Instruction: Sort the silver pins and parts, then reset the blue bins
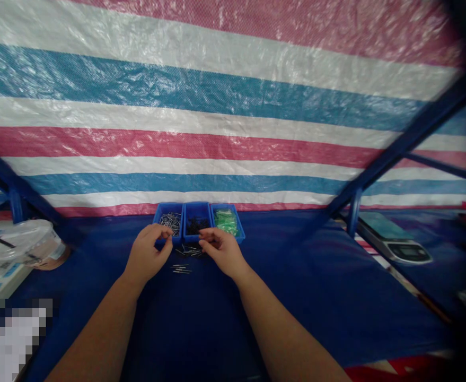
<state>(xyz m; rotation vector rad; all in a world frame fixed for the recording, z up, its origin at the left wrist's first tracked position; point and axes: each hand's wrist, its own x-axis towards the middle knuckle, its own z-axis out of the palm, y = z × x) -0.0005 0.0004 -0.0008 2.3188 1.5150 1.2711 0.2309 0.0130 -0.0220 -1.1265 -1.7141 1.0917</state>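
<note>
My left hand [149, 249] is closed in a pinch at the near edge of a blue bin [156, 218] of thin metal pins [170, 220]. Whatever sits between its fingertips is too small to name. Facing it, my right hand [223, 251] has thumb and forefinger drawn together before the middle blue bin [196, 205], which holds small black parts [195, 225]; anything in that pinch is hidden. Between the hands, dark-ended pins [188, 250] lie loosely on the blue tabletop. Nearer me rest several bare metal pins [182, 269], roughly side by side.
A third blue bin [240, 229] holds green plastic packets [225, 219]. At left stands a clear round tub [44, 246]. A digital scale [407, 251] lies beyond the blue frame post [353, 212] at right. Striped sheeting [201, 143] hangs behind the table [312, 286].
</note>
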